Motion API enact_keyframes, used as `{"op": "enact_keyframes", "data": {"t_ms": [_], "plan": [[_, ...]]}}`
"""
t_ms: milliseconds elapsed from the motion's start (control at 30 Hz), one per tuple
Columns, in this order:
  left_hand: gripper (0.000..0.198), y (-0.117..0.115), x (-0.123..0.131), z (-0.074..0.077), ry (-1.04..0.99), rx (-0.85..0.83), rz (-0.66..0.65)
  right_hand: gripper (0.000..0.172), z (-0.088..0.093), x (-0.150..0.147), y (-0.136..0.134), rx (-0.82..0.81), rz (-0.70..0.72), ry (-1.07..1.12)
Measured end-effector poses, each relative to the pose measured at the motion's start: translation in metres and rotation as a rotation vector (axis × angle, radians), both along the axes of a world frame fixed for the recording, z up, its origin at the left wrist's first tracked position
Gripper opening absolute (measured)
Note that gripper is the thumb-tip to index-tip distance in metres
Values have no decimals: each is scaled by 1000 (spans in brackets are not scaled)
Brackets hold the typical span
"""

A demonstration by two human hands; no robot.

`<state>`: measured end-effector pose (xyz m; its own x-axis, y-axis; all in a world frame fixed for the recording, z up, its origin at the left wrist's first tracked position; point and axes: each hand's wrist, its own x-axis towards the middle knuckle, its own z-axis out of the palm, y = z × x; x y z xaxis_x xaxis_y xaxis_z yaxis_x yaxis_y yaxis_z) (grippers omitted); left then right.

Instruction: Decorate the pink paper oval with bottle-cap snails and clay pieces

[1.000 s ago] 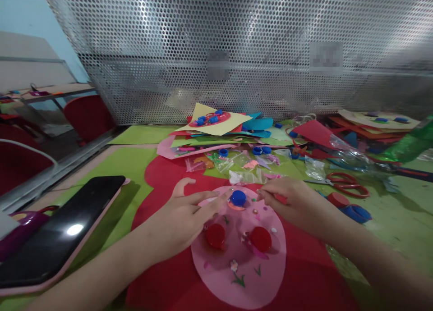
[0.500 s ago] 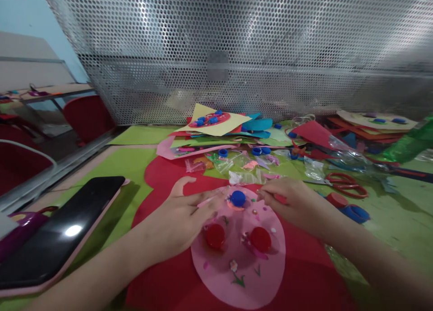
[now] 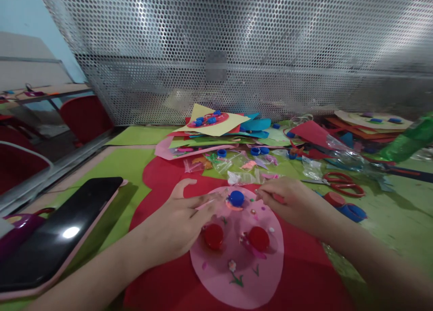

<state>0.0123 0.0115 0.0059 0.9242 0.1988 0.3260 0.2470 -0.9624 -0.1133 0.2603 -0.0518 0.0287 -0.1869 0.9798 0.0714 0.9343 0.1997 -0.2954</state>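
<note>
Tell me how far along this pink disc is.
Done: two red caps, a blue cap and small stickers sit on the pink disc. In hand: left hand steadies its edge; right hand curls beside the blue cap. Left: lower disc mostly bare; loose blue caps lie behind.

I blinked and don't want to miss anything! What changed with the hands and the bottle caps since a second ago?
Very little. The left hand drew its fingers back a bit from the blue cap, toward the person. The right hand stayed curled at the edge of the pink disc. The red caps did not move.
</note>
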Motion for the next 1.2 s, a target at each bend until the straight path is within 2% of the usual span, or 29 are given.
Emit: {"op": "enact_keyframes", "data": {"t_ms": [167,433,833,1100,1200], "plan": [[59,1,0,-3,32,-22,-2,27,-3,3,1,22,20,17],[67,-2,2,8,-66,62,39,28,-5,4,2,25,28,-11],[44,0,3,0,-49,11,12,33,-6,4,4,24,35,-76],[47,0,0,-5,32,-20,-4,25,-9,4,5,45,-21,-83],[50,-1,1,-4,-27,3,-13,17,-18,8,10,139,-18,-85]]}}
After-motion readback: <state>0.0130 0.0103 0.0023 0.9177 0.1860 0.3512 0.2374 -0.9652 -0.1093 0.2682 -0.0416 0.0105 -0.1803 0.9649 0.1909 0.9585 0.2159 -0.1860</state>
